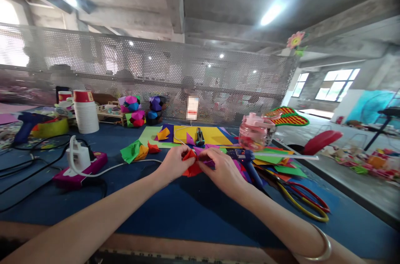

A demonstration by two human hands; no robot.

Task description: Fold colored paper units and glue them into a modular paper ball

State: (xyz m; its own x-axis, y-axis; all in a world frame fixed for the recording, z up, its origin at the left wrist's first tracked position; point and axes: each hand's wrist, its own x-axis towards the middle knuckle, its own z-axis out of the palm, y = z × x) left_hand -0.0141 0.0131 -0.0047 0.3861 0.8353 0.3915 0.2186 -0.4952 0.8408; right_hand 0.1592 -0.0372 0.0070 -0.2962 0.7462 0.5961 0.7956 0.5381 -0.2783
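Between my two hands is a folded piece of red paper, held just above the blue table. My left hand pinches its left side and my right hand pinches the right side, thumbs close together. Fingers cover part of the folds. Left of my hands lie crumpled green paper and small orange and red pieces. Behind them a black stapler rests on yellow paper. Right of my right hand lies a blue glue gun with a white glue stick in it.
Scissors with red and yellow handles lie at the right. A pink jug stands behind coloured sheets. At the left are a purple power strip with cables and stacked paper cups. Colourful paper balls sit near the perforated screen.
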